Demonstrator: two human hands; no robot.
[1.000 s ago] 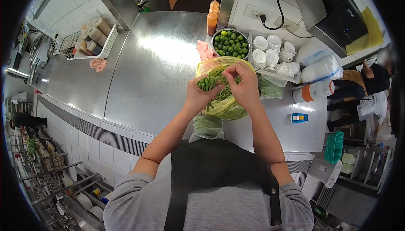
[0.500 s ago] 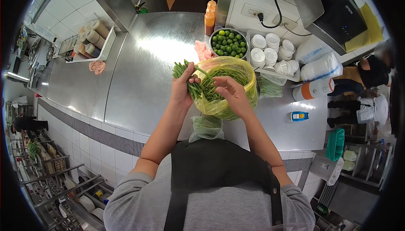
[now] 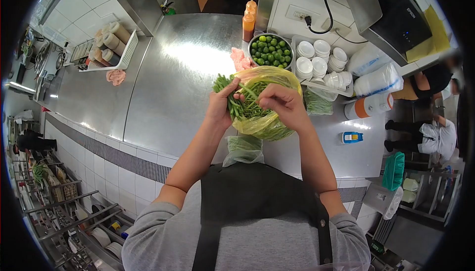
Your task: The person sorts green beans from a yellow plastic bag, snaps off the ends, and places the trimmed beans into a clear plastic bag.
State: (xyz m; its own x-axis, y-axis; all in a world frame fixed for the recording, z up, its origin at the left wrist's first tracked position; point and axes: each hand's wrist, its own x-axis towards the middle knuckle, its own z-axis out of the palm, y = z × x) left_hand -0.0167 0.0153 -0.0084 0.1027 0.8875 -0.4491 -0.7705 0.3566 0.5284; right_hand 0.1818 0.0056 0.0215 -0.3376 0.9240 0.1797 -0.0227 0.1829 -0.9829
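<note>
Hands (image 3: 219, 108) hold beans (image 3: 222, 84); lime bowl (image 3: 270, 34) behind yellow bag (image 3: 280, 74).

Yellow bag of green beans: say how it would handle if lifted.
The yellow bag would probably sag, its plastic being thin and creased. The green beans inside likely give it some weight. With its mouth wide open, it may spill if tipped.

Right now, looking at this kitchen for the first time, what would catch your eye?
Probably the bowl of green limes at the back of the steel counter, beside stacked white dishes. Nearer, the yellow bag of green beans stands out, with the left hand gripping a bunch over its left side.
</note>
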